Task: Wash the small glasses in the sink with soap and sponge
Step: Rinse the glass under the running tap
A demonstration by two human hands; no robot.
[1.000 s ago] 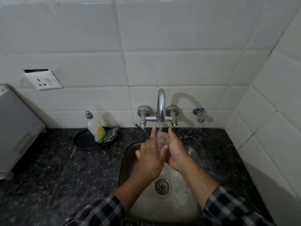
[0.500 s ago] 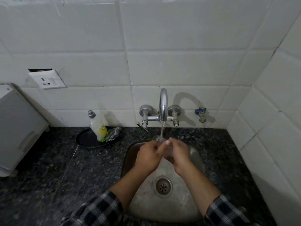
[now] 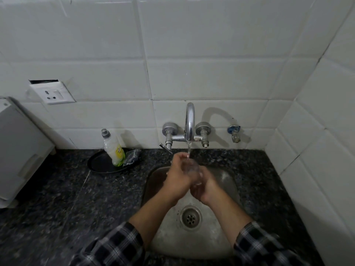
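Note:
A small clear glass (image 3: 192, 170) is held between both hands over the steel sink (image 3: 226, 181), right under the water running from the chrome tap (image 3: 189, 121). My left hand (image 3: 177, 176) curls round the glass from the left. My right hand (image 3: 206, 187) grips it from the right and below. The glass is blurred and mostly hidden by the fingers. A soap bottle (image 3: 113, 148) with a yellow label and a dark sponge (image 3: 132, 157) sit on a black tray (image 3: 99, 164) at the sink's left.
Dark speckled granite counter (image 3: 76, 198) surrounds the sink. A white appliance (image 3: 17, 154) stands at the far left under a wall socket (image 3: 51, 93). White tiled walls close in behind and on the right. A small blue-capped valve (image 3: 234, 132) sticks out right of the tap.
My hands went from fingers raised around the glass to curled tightly on it, and shifted slightly while staying under the stream. Water keeps running.

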